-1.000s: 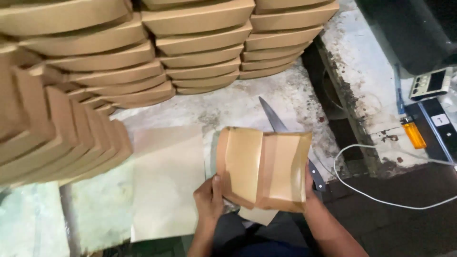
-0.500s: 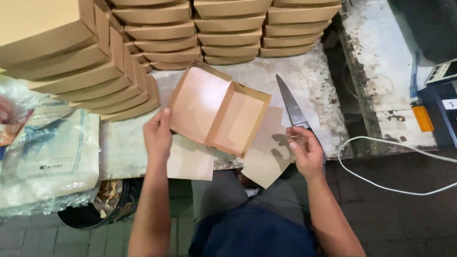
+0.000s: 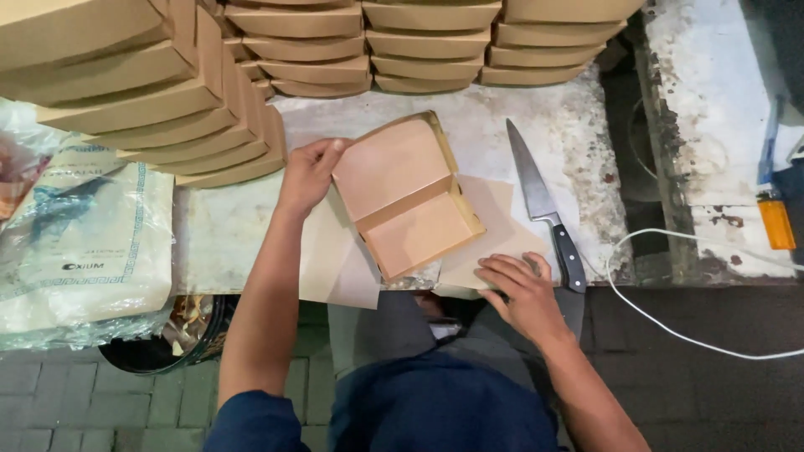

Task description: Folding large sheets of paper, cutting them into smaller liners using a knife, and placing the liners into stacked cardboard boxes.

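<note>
Open brown cardboard box (image 3: 406,197), left hand (image 3: 308,172)

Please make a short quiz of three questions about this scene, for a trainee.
1. True or false: the left hand holds the open box by its edge.
2. What lies right of the box on the table? A) scissors B) a knife C) a spoon
3. What does the right hand rest on?

Key:
1. True.
2. B.
3. A flat brown sheet at the table's near edge, just left of the knife handle.
</note>
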